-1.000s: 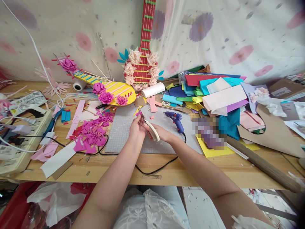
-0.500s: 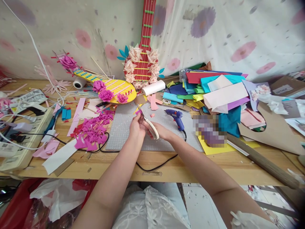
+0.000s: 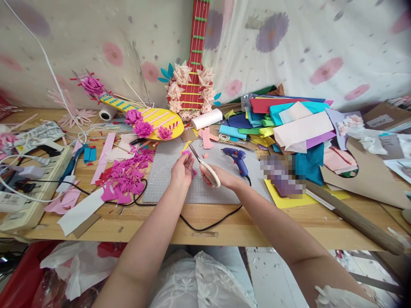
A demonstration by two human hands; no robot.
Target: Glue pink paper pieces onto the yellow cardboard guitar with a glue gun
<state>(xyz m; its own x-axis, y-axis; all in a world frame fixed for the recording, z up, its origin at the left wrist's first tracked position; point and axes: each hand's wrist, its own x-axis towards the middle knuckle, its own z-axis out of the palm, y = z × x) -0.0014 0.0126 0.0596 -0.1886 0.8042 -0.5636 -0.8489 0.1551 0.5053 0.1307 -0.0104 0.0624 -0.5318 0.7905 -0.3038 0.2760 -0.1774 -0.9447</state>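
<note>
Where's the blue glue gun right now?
The blue glue gun lies on the grey cutting mat, just beyond the right hand and left of the coloured paper pile.

Both your bare forearms reach forward from the bottom of the view and converge toward the middle, the left from lower left, the right from lower right. Your left hand (image 3: 181, 171) is raised with the back toward you, fingers curled and thumb and fingertips pinched together at the top. Your right hand (image 3: 221, 177) sits just beside it, a small gap between them, fingers wrapped closed in a grip, wrist straight.
</note>
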